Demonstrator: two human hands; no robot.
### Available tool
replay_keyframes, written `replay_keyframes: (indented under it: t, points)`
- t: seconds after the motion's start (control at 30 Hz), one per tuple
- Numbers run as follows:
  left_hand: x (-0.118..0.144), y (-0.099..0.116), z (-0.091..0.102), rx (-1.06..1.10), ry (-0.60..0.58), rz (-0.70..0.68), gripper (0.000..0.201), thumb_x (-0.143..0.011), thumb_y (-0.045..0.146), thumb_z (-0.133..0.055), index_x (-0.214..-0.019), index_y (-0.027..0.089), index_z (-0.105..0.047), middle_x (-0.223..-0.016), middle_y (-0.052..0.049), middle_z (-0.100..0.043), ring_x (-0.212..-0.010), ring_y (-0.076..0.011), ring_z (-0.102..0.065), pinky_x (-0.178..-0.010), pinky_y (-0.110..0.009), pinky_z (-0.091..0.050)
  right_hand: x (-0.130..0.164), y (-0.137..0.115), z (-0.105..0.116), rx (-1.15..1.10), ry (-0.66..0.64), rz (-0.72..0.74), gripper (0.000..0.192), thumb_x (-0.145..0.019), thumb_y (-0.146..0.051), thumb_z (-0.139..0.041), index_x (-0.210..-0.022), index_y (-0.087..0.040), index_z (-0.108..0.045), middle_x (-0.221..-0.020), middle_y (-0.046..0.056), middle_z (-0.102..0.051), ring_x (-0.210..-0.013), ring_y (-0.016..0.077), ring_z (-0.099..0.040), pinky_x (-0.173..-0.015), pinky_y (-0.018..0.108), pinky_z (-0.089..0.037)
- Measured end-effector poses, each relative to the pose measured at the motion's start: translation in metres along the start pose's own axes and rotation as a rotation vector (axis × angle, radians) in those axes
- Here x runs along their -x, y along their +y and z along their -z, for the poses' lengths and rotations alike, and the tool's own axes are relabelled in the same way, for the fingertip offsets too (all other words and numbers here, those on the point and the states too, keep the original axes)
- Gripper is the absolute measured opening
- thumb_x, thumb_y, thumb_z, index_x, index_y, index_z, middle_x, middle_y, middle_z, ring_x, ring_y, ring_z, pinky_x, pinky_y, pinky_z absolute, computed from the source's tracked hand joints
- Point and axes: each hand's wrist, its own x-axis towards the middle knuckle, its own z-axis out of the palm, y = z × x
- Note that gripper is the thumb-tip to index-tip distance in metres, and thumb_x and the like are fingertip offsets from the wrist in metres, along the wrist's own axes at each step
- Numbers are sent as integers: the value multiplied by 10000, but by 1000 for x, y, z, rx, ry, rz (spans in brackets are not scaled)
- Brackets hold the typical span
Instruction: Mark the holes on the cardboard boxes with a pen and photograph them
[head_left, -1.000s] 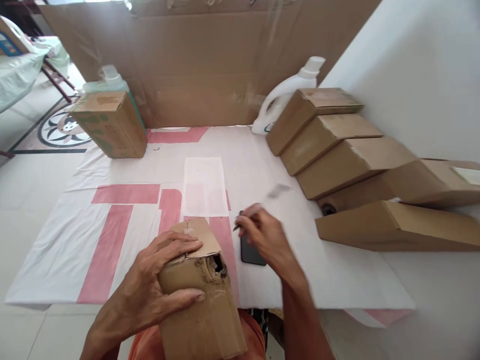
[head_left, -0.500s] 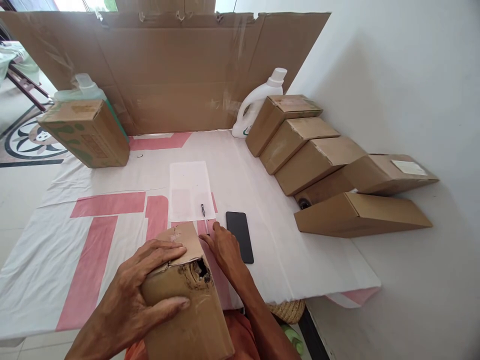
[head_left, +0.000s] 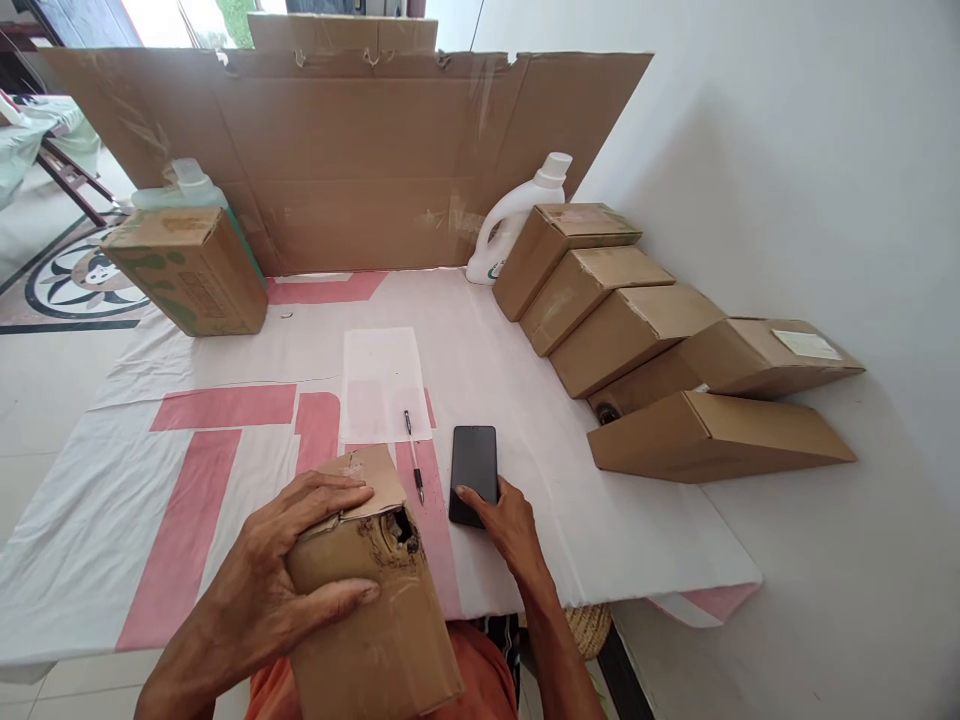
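Observation:
My left hand [head_left: 300,560] grips a brown cardboard box [head_left: 382,640] at the table's near edge, thumb on the near face and fingers over the top. A ragged, dark-edged hole shows at the box's upper right corner. My right hand [head_left: 510,525] has its thumb on the lower part of a black smartphone [head_left: 474,465] and its fingers along the right edge. The phone lies on the cloth. Between box and phone lies a pen [head_left: 414,458], its upper end over a white sheet of paper [head_left: 382,370].
Several cardboard boxes [head_left: 637,320] stand in a row along the right wall. A white jug [head_left: 517,215] stands behind them. At the back left are another box [head_left: 191,280] and a greenish bottle [head_left: 191,180]. A large cardboard panel [head_left: 345,150] closes off the back.
My right hand has moved right, from beside the pen to the phone, and now grips its lower end. The pen is in full view. My left hand stays on the box.

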Motion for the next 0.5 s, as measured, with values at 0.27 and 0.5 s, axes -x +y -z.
replay_keyframes:
  t: [0.27, 0.5]
  points:
    - [3, 2, -2, 47, -19, 21, 531, -796, 332, -885, -1296, 339, -708, -1299, -52, -746, -1235, -276, -712, -1078, -435, -598, 59, -26, 36, -782, -297, 3, 543, -859, -574, -761, -1221, -177, -682, -1316, 179, -740, -984, 302, -788, -869, 452, -633]
    - [1, 4, -3, 68, -29, 51, 511, -804, 343, -878, -1289, 323, -718, -1330, -78, -720, -1258, -302, -690, -1088, -463, -584, 137, -74, 79, -964, -609, 65, 546, -839, -628, -727, -1192, -213, -742, -970, 152, -815, -891, 324, -792, -808, 445, -631]
